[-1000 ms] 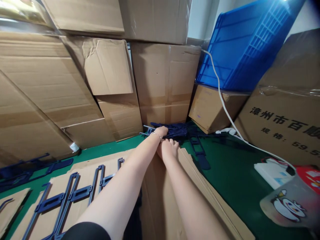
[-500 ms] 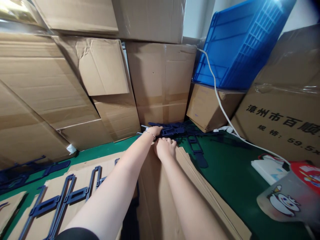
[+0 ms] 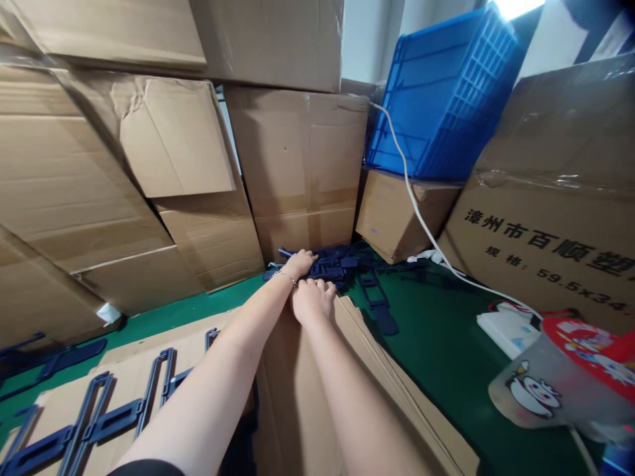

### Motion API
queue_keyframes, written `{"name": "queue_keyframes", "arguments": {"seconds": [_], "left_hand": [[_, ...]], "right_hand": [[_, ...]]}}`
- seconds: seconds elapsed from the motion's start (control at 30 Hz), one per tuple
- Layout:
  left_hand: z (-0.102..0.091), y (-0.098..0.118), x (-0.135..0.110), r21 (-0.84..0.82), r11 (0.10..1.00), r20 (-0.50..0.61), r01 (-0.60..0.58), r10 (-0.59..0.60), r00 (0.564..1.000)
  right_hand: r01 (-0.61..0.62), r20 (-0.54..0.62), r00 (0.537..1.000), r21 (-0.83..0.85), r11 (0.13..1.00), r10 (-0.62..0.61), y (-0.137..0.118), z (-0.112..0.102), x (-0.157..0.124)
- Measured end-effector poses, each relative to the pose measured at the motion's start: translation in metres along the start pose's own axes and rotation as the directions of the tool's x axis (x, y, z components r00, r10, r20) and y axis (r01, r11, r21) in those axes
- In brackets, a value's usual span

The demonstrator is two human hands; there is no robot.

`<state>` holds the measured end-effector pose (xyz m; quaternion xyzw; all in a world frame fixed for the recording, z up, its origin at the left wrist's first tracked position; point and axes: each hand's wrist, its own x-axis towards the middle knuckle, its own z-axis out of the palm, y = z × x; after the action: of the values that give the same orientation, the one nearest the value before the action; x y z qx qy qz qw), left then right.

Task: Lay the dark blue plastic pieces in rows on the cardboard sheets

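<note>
At the far end of a stack of flat cardboard sheets [image 3: 297,410], my left hand [image 3: 301,263] reaches into a pile of dark blue plastic parts [image 3: 342,264], its fingers closed over some of them. My right hand [image 3: 313,301] is just nearer and to the right, at the far edge of the sheets. Its fingers curl down against the pile, and whatever lies under them is hidden. More dark blue plastic frames [image 3: 116,423] lie in a row on cardboard to the left. One slotted part [image 3: 378,304] sticks out of the pile onto the green surface.
Stacked cardboard boxes [image 3: 302,152] form a wall behind the green tabletop [image 3: 421,350]. A blue crate [image 3: 421,99] stands on a small carton [image 3: 397,211]. A white cable [image 3: 417,211] hangs down to the right. A plastic cup [image 3: 530,390] stands at the right beside a white object [image 3: 508,327].
The view has turned slightly right, so everything sits further left. Both hands stay at the pile. The left fingers have shifted a little over the plastic parts.
</note>
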<state>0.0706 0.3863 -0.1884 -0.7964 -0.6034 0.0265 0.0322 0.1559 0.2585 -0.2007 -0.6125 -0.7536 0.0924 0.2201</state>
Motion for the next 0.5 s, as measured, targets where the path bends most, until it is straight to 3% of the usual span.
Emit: {"name": "queue_keyframes", "arguments": {"seconds": [0.33, 0.5], "left_hand": [[0.005, 0.001, 0.019, -0.02, 0.99, 0.131, 0.136, -0.133, 0.983], [0.003, 0.003, 0.029, -0.017, 0.988, 0.187, 0.151, -0.145, 0.972]], "right_hand": [[0.012, 0.016, 1.0, 0.006, 1.0, -0.012, 0.003, 0.006, 0.004], [0.018, 0.031, 0.999, 0.011, 1.0, -0.018, 0.003, 0.004, 0.004]]}}
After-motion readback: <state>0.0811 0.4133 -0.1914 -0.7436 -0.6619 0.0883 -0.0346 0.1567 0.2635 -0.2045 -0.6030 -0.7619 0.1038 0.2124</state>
